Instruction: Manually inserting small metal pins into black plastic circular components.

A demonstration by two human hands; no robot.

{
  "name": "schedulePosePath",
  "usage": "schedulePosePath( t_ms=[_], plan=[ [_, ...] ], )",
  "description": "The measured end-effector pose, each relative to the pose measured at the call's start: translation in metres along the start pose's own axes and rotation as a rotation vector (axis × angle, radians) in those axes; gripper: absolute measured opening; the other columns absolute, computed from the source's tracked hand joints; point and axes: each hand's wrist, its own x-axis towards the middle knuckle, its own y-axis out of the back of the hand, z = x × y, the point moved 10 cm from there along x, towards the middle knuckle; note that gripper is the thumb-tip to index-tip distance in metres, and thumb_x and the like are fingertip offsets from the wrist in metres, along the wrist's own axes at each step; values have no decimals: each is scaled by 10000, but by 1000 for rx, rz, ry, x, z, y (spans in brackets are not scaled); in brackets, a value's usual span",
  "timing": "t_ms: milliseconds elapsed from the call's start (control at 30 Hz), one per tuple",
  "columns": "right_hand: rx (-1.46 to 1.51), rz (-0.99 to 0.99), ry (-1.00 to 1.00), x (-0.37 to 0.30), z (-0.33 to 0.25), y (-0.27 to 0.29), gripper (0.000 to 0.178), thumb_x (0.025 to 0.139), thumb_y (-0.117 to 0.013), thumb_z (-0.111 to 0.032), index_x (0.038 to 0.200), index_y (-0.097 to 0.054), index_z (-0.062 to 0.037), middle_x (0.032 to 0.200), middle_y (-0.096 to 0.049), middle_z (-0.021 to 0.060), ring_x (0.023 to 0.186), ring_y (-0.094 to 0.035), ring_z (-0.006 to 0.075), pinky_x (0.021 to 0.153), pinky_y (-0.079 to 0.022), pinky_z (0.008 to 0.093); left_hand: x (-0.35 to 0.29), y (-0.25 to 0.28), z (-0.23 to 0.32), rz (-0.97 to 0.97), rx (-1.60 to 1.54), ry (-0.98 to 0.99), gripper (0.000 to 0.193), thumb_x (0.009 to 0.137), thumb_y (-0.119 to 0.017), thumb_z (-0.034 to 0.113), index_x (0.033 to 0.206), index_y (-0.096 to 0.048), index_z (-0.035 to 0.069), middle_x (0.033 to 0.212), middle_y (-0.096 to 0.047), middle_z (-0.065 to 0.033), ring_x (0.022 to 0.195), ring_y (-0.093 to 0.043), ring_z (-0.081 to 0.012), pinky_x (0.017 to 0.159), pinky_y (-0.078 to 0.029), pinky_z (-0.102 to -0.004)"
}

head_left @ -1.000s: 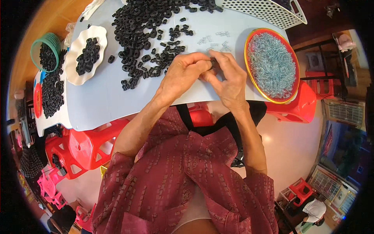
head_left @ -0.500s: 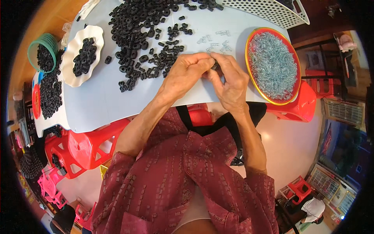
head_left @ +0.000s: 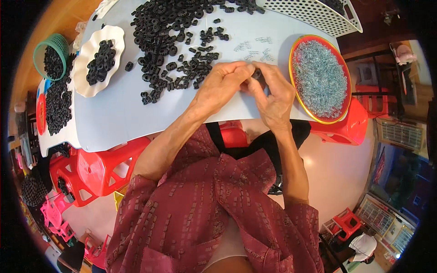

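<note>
My left hand [head_left: 224, 81] and my right hand [head_left: 274, 93] meet above the front edge of the table, fingertips pinched together. Between them sits a small black plastic part [head_left: 257, 74], mostly covered by the fingers. Whether a spring is in the fingers too cannot be made out. Left of my hands spreads a large heap of black plastic parts [head_left: 159, 45]. Several small metal springs [head_left: 253, 55] lie loose on the table just beyond my hands. To the right, a red tray with a yellow rim [head_left: 296, 91] holds a mass of similar springs [head_left: 321, 77].
A white scalloped dish [head_left: 83, 88] with black parts stands at the left, beside a green basket [head_left: 37, 61] lying tilted. A white perforated basket [head_left: 318, 16] stands at the far right of the pale table [head_left: 114, 123]. Red stools [head_left: 102, 170] are under the near edge.
The view has shifted slightly. My hands stay joined at nearly the same place, the right one turned a little, with the black part still between the fingertips.
</note>
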Motion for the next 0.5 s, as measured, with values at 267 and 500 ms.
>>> schedulePosePath(
  t_ms=[267, 500],
  plan=[
    [-70, 15, 93, 0, -14, 3, 336, 745, -696, 23, 1072, -615, 26, 971, -635, 146, 785, -647, 219, 690, -530, 301, -1, 3, 9, 72, 189, -96, 264, 925, -518, 216, 892, -633, -20, 711, -596, 5, 681, -537, -64, 635, -449, -230],
    [-214, 25, 152, 65, -42, 28, 304, 787, -705, -85, 1063, -623, 10, 874, -649, 109, 787, -631, 163, 716, -499, 275, -27, 27, 41, 173, 183, -283, 311, 940, -491, 211, 751, -565, -25, 676, -617, -62, 648, -566, -116, 639, -464, -261]
  ],
)
